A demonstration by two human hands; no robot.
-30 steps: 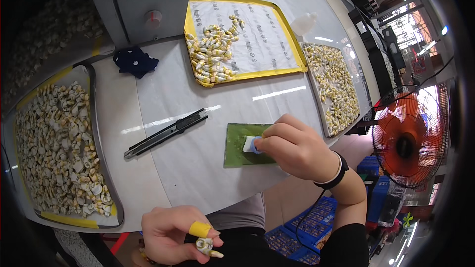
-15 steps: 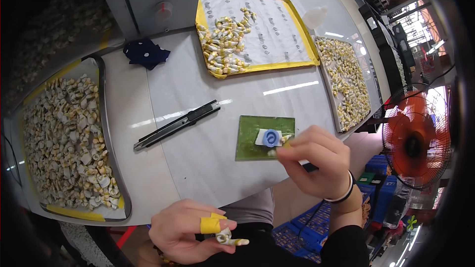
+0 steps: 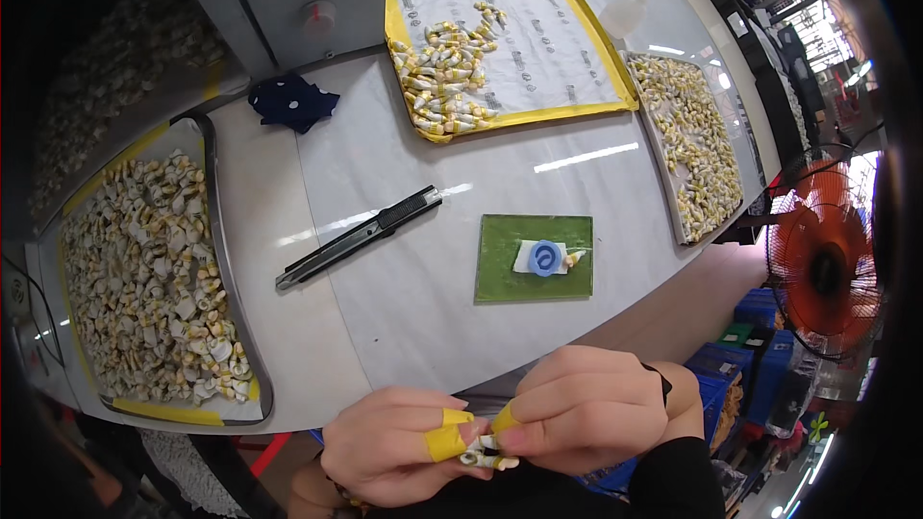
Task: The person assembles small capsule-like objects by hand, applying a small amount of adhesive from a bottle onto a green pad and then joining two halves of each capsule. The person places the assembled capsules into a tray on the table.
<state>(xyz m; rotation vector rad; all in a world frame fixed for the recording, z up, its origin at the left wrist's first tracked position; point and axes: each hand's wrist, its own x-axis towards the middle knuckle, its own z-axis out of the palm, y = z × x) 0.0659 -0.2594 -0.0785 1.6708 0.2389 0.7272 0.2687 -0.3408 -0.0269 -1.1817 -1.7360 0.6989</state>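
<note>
My left hand (image 3: 399, 442), yellow tape wrapped round its fingers, pinches a small white-and-yellow piece (image 3: 498, 462) close to my body. Thumb and finger of my right hand (image 3: 588, 408) are closed at the same piece, meeting the left fingertips; yellow tape shows there too. Part of the piece is hidden by the fingers. Farther off lies a green square plate (image 3: 495, 284). On it sit a white pad (image 3: 522, 257), a blue round cup (image 3: 545, 258) and another small white-and-yellow bit (image 3: 574, 258).
A black utility knife (image 3: 365, 235) lies mid-table. Trays of small pieces stand at left (image 3: 219, 259), far centre (image 3: 615, 113) and right (image 3: 665, 168). A dark blue cloth (image 3: 293, 103) is beside a grey machine (image 3: 288, 14). An orange fan (image 3: 825, 259) stands right.
My right hand has come back from the green plate to my left hand and now grips at the piece held there. The view has shifted slightly.
</note>
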